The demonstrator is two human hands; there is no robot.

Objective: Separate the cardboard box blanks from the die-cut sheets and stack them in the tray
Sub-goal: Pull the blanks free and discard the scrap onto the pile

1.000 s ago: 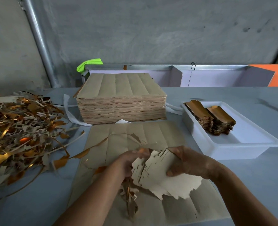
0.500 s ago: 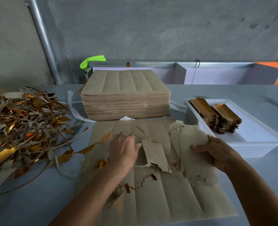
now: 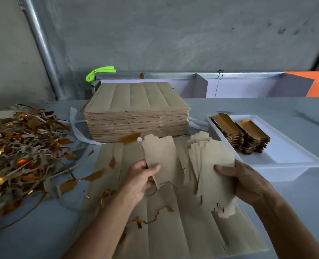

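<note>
Dim, even light with soft shadows; wide-angle bending at the edges, slight motion blur.

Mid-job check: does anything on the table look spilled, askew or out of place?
Mostly no. The scrap pile at the left is ragged, with gold strips trailing onto the sheet under the hands. The two blank stacks in the tray look fairly even.

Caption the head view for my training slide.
Left hand lifts one blank; right hand holds a bundle beside the tray.
</note>
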